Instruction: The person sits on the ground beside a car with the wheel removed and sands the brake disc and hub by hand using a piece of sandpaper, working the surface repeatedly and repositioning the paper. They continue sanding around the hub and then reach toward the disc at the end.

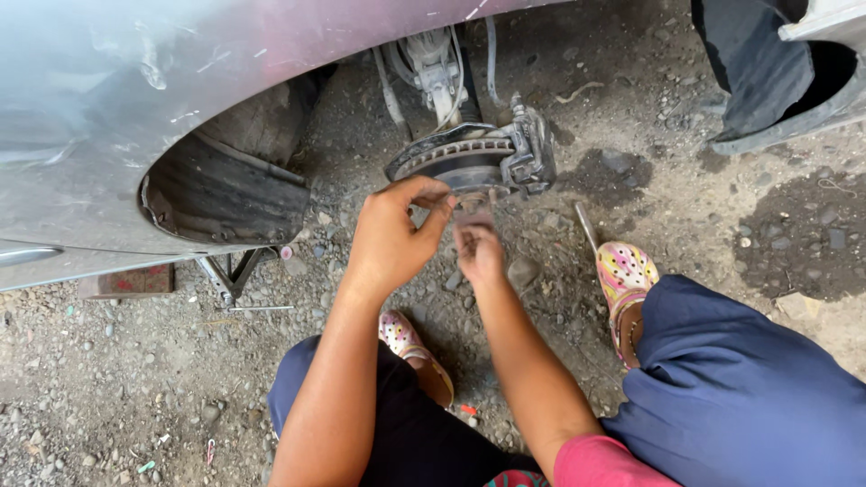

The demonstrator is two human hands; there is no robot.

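Observation:
A bare brake disc (444, 160) with its caliper (530, 149) hangs in the open wheel arch of a grey car (108, 81); no wheel is on it. My left hand (392, 236) is just below the disc, thumb and fingers pinched together at the left edge of a small flat brownish part (473, 216). My right hand (478, 254) holds that part from below, directly under the disc's lower rim. What the part is I cannot make out.
A scissor jack (230, 275) props the car at the left, beside a reddish block (131, 281). A long metal tool (586, 227) lies on the gravel by my right patterned shoe (624, 271). Another person's dark trouser leg (753, 63) is at the top right.

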